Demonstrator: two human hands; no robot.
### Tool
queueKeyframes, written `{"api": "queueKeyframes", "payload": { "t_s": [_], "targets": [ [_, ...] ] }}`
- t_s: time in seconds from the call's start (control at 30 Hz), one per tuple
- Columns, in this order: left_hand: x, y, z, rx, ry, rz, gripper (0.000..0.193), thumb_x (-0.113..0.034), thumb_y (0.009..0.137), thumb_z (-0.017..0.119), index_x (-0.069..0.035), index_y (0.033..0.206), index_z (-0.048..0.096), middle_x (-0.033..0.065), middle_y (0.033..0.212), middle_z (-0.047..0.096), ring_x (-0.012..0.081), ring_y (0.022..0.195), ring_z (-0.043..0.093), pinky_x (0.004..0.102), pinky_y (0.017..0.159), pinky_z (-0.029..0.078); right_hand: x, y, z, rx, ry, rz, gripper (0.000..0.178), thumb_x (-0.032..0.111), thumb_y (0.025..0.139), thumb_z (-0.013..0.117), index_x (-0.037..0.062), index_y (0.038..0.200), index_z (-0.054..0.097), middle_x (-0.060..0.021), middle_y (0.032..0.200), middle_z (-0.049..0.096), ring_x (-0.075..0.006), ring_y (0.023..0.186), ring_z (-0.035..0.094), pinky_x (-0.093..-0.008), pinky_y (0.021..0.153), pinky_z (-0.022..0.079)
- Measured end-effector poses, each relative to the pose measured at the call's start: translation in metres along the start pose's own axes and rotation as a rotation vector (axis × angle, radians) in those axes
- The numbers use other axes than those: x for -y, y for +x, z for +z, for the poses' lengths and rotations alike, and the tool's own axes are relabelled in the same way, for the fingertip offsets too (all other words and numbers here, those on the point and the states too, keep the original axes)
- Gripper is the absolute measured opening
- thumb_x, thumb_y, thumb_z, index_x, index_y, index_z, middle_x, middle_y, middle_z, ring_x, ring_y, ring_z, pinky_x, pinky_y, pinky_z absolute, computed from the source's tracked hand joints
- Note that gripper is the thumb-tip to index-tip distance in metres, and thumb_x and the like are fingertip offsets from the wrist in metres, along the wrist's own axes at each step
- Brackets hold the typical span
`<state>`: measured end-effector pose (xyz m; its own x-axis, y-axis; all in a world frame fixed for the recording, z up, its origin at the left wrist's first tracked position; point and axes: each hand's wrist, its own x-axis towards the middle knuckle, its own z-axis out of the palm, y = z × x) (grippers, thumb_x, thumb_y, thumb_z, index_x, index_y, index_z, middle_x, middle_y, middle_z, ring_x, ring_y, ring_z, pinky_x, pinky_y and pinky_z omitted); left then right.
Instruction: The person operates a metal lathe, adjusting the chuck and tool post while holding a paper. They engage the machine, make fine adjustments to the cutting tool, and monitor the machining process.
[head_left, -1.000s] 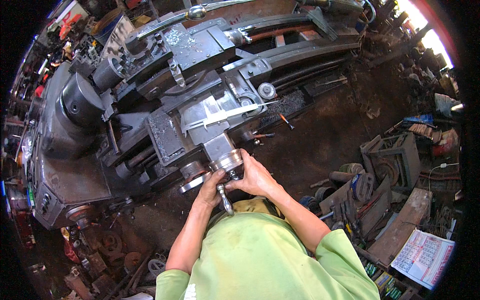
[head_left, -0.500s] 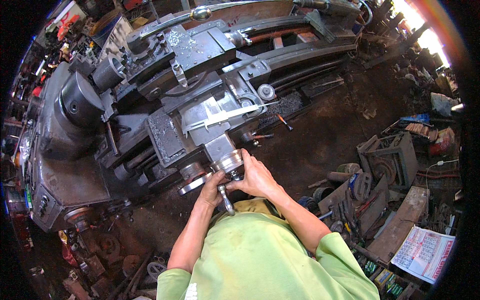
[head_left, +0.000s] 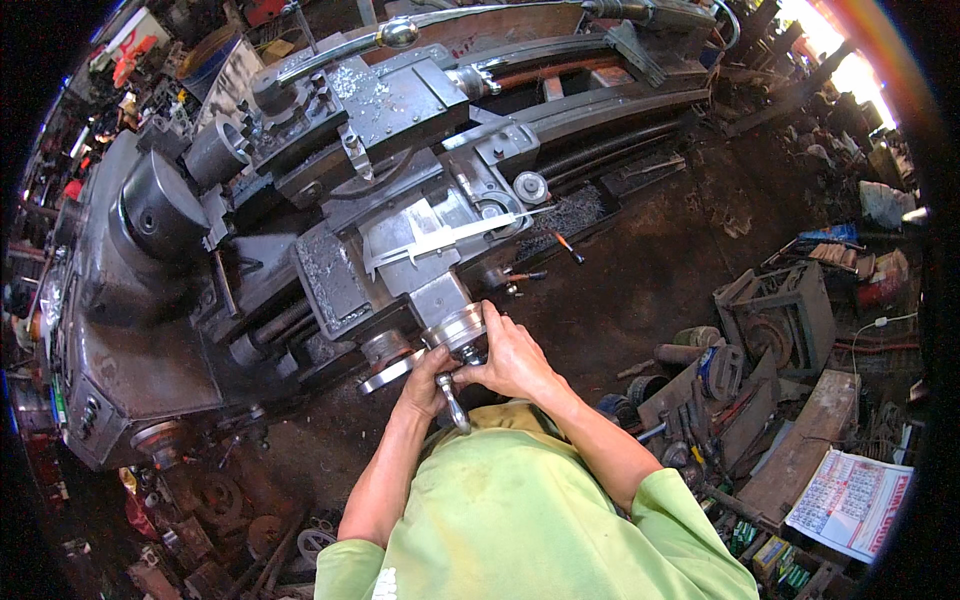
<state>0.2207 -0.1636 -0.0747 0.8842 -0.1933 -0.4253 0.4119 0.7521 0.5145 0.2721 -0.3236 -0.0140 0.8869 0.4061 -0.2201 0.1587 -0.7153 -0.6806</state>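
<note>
My right hand (head_left: 514, 360) curls round the right side of a silver dial ring (head_left: 458, 324) on the front of a metal lathe. Its thumb reaches in below the ring, towards the crank. My left hand (head_left: 426, 384) is closed at the crank handle (head_left: 453, 402), whose shiny grip hangs down towards my shirt. Part of the crank is hidden by my fingers. Beyond the dial, a silver vernier caliper (head_left: 440, 242) lies slanted across the carriage's flat top. Left of my left hand is a bright handwheel (head_left: 392, 371).
The lathe's chuck (head_left: 160, 205) stands at the left. Metal chips lie on the tool slide (head_left: 385, 90) and the carriage wing (head_left: 335, 270). A short lever with an orange part (head_left: 569, 248) sticks out at right. Wooden boards (head_left: 800, 440) and a printed sheet (head_left: 850, 505) lie at lower right.
Both hands keep their hold at the dial and crank, with hardly any movement. The view has shifted very slightly.
</note>
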Motion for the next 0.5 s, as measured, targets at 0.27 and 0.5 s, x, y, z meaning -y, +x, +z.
{"api": "queueKeyframes", "payload": {
  "t_s": [0.27,0.5],
  "targets": [
    [0.008,-0.004,-0.026,-0.076,-0.001,-0.117,0.061,-0.040,0.084,0.068,-0.005,0.130,0.048,0.0120,0.121,0.059,0.0284,0.103,0.063,0.0503,0.086,0.055,-0.026,0.008,-0.012,0.117,0.156,-0.035,0.103,0.044,0.065,0.082,-0.0089,0.139,0.034,-0.0312,0.121,0.055,-0.0397,0.113,0.056,-0.0406,0.097,0.044],
    [0.021,-0.075,-0.081,-0.132,0.240,-0.223,0.074,-0.046,0.087,0.062,-0.005,0.143,0.035,0.0157,0.131,0.054,0.0277,0.114,0.057,0.0432,0.092,0.048,-0.203,0.090,-0.027,-0.325,-0.037,0.347,0.059,0.047,0.080,0.067,-0.0048,0.106,0.065,-0.0270,0.103,0.066,-0.0378,0.102,0.063,-0.0429,0.086,0.048]
  ]
}}
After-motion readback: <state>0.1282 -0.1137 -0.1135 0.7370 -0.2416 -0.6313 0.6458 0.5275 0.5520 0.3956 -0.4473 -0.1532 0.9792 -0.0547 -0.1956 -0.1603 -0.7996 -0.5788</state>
